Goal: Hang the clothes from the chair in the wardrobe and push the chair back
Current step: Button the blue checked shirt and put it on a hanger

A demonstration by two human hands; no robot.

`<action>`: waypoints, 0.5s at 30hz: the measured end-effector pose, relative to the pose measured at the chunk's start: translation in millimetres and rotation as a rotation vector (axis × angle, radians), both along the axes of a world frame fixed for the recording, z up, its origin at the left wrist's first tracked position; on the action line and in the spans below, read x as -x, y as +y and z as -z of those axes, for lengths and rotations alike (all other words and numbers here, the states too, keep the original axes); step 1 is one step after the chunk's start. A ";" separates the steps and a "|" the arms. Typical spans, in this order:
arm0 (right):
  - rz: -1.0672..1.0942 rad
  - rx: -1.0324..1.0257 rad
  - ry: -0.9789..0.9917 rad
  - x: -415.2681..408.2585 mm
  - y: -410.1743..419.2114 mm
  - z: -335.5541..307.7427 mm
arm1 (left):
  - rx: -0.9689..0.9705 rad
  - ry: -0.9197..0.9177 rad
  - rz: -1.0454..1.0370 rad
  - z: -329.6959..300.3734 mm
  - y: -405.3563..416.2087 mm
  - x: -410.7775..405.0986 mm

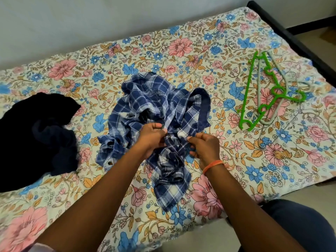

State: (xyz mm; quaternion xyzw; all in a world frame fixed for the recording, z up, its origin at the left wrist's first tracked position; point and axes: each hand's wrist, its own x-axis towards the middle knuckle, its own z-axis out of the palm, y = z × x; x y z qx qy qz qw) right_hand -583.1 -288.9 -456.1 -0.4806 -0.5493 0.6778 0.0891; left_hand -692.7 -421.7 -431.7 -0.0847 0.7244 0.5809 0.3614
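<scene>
A crumpled blue and white plaid shirt [154, 110] lies in the middle of a floral bedsheet [181, 48]. My left hand [151, 136] grips a fold of the shirt near its centre. My right hand [204, 147], with an orange band at the wrist, pinches the shirt's edge just to the right. A dark navy garment [36, 139] lies bunched at the left of the bed. A green hanger [248, 91] and a grey hanger [280, 79] lie overlapped at the right of the bed.
The bed's dark frame [291, 37] runs along the right side, with pale floor beyond it. A white wall rises behind the bed. My knee in dark trousers [294, 226] shows at the lower right.
</scene>
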 end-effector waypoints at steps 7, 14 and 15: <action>-0.066 -0.140 -0.022 2.4 -1.4 6.1 | 0.297 0.604 0.325 8.2 4.6 -27.9; -0.317 -0.401 -0.215 -13.2 8.5 16.5 | 0.810 0.857 0.529 2.7 5.9 -26.9; -0.319 -0.435 -0.250 -14.6 13.3 14.4 | 0.874 0.924 0.554 2.7 8.2 -27.6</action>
